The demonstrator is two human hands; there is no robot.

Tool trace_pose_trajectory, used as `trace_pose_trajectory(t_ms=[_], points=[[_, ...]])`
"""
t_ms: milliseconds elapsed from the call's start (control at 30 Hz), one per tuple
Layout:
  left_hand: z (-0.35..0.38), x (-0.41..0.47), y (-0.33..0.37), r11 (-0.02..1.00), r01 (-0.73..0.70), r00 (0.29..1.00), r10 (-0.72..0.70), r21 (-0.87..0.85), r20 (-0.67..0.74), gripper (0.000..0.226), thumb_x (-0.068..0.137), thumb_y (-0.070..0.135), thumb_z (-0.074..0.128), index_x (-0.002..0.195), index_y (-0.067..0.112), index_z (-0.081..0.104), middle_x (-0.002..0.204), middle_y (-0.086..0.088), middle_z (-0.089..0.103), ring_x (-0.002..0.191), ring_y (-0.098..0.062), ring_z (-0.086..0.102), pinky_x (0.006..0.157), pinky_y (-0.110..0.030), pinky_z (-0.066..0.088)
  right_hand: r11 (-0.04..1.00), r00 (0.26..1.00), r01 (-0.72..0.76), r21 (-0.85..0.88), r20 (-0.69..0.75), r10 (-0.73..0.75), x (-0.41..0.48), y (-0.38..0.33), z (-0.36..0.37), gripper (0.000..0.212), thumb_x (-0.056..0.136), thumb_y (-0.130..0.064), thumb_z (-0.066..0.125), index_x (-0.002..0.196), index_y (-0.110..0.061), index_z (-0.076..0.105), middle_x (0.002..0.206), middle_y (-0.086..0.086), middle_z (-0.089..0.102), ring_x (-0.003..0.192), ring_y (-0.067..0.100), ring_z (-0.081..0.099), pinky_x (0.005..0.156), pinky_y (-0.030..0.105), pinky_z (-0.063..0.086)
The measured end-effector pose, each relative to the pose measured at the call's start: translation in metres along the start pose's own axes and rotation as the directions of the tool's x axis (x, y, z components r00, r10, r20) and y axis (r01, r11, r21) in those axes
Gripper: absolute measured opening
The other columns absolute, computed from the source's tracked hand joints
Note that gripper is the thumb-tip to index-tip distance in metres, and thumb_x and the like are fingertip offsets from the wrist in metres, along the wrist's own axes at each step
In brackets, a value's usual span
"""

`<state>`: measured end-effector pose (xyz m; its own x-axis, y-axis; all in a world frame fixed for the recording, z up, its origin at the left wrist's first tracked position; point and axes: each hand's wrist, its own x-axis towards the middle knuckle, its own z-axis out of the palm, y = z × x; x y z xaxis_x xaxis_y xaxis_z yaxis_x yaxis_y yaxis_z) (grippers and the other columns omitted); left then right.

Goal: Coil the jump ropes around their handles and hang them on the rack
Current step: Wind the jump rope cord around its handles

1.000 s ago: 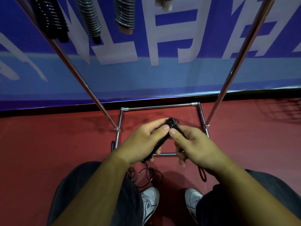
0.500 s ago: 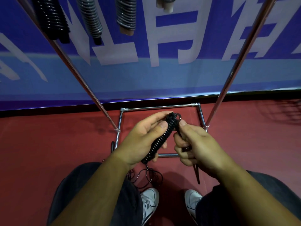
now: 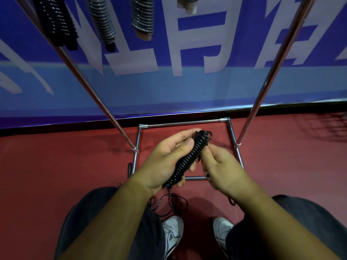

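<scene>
One banner (image 3: 187,87): blue with white lettering, it fills the back of the view behind the rack.
Floor (image 3: 56,175): red, and it carries the rack's base and the person's feet.
Rack (image 3: 97,96): chrome, with two slanting uprights rising from a rectangular base frame. Its top bar is out of view.
Hung ropes: four coiled bundles show at the top edge. These are a black bundle (image 3: 58,21), a grey bundle (image 3: 102,19), a second grey bundle (image 3: 142,17) and a pale handle end (image 3: 187,3) that is mostly cut off.
Legs and shoes (image 3: 172,231): dark trousers and white shoes, standing just short of the base frame.
Left grip (image 3: 165,160): clenched around the black jump rope, with the fingers wrapped behind it and the thumb pressed on the coils.
Right grip (image 3: 223,169): fingers curled, thumb tip touching the upper coils. It appears to be grasping the rope's free strand, which shows dark inside the fist.
Black jump rope (image 3: 189,158): held tilted in front of the body, above the base frame, with tight turns along nearly the whole handle.
End loop (image 3: 209,133): a small ring of cord stands out at the bundle's top.
Loose cord (image 3: 174,203): thin tangled black loops lie on the floor below the hands, between the legs.
Progress: four ropes look finished. This one seems nearly wound, with its end still to secure. Hanging it is not yet done, and the floor cord suggests more remains.
</scene>
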<state>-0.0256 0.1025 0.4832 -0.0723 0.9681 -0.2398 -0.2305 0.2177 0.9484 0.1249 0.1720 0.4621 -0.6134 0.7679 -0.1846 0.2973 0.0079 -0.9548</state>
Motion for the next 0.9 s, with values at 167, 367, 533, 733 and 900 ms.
trace_pose_trajectory(t_ms=[167,367,533,733,900], points=[[0.002,0.004,-0.005,0.972,-0.063,0.992,0.085,0.226,-0.092,0.04,0.102,0.021,0.061,0.141,0.027,0.059,0.108,0.004,0.073,0.066,-0.02,0.063,0.038,-0.028,0.048,0.998,0.997,-0.055,-0.008,0.054,0.056,0.002,0.006,-0.004,0.045,0.108,-0.036,0.036,0.069,-0.033,0.057,0.051,-0.011,0.043,0.041,0.003,0.033,0.044,0.019,0.028],[0.005,0.005,-0.014,0.886,-0.085,0.973,0.173,0.456,-0.154,0.044,0.098,0.016,0.068,0.137,0.036,0.06,0.126,0.014,0.068,0.079,0.004,0.066,0.063,-0.012,0.052,0.987,0.987,-0.14,-0.081,0.074,0.146,0.003,0.009,-0.005,0.035,0.106,-0.025,0.039,0.073,-0.02,0.049,0.05,-0.01,0.049,0.038,0.003,0.035,0.039,0.019,0.028],[0.002,0.007,-0.017,0.787,-0.125,0.947,0.277,0.604,-0.165,0.047,0.096,0.03,0.07,0.141,0.035,0.059,0.125,0.021,0.065,0.101,-0.003,0.068,0.095,-0.032,0.055,0.979,0.972,-0.191,0.069,0.149,0.179,0.002,0.0,-0.005,0.03,0.109,-0.021,0.037,0.086,-0.018,0.056,0.062,0.001,0.062,0.034,0.008,0.031,0.035,0.017,0.026],[-0.002,0.008,-0.013,0.72,-0.165,0.913,0.37,0.674,-0.172,0.037,0.096,0.021,0.071,0.13,0.034,0.063,0.111,0.027,0.06,0.073,0.004,0.058,0.07,-0.013,0.042,0.96,0.952,-0.251,0.123,0.21,0.222,-0.002,0.001,-0.006,0.03,0.109,-0.023,0.043,0.088,-0.012,0.061,0.045,-0.004,0.033,0.037,0.009,0.02,0.036,0.017,0.018],[-0.003,0.009,-0.015,0.756,-0.15,0.933,0.322,0.638,-0.162,0.031,0.092,0.031,0.072,0.118,0.041,0.059,0.102,0.009,0.069,0.073,-0.025,0.063,0.07,-0.041,0.054,0.968,0.959,-0.231,0.094,0.187,0.211,-0.002,-0.002,-0.006,0.032,0.107,-0.021,0.043,0.079,-0.01,0.054,0.048,-0.003,0.034,0.036,0.006,0.023,0.035,0.015,0.021]])
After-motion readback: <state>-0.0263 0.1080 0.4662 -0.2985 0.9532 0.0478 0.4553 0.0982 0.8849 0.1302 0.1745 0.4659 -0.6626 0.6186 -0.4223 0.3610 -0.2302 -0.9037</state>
